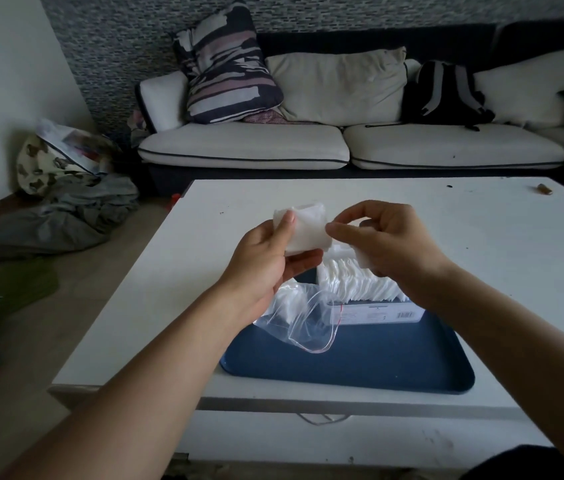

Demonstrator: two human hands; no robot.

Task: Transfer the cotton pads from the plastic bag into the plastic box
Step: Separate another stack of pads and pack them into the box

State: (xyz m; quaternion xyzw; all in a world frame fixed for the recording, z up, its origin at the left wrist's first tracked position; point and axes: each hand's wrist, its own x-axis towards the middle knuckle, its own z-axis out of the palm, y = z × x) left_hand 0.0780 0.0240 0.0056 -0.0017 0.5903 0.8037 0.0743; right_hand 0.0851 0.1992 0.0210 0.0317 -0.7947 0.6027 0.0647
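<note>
Head view puts the white desk [447,230] across the middle of the frame, with the sofa [343,147] along the top. At lower centre a dark blue tray [377,358] lies on the desk. On it stands your plastic box [377,311], packed with a row of upright cotton pads [356,280]. Just left of the box, the clear plastic bag [303,322] lies open on the tray, some pads visible inside. Above them, your left hand [273,258] grips a small stack of pads [305,230] between thumb and fingers. Your right hand [384,237] pinches that stack's right edge and holds another pad [363,258] under its fingers.
</note>
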